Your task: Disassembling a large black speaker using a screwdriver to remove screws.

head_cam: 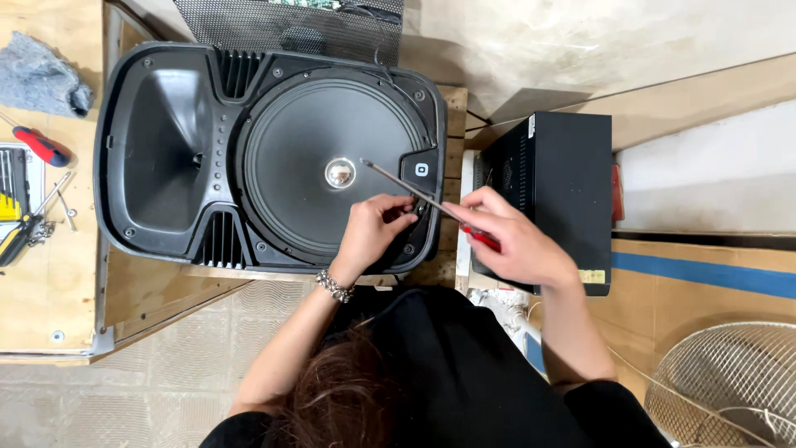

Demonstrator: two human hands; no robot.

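A black speaker cabinet (166, 141) lies face up on the wooden bench, its big round cone (332, 166) and horn opening exposed. My right hand (514, 241) grips a red-handled screwdriver (406, 187) whose long shaft points up and left over the cone. My left hand (373, 228), a beaded bracelet on its wrist, pinches something small at the cabinet's lower right rim; what it pinches is too small to make out.
A black metal grille (249, 25) leans behind the speaker. A black box (555, 191) stands to the right. On the left of the bench (50, 282) lie a grey rag (41, 79), a second red screwdriver (37, 145), a bit set and loose screws. A wire fan guard (730, 382) sits lower right.
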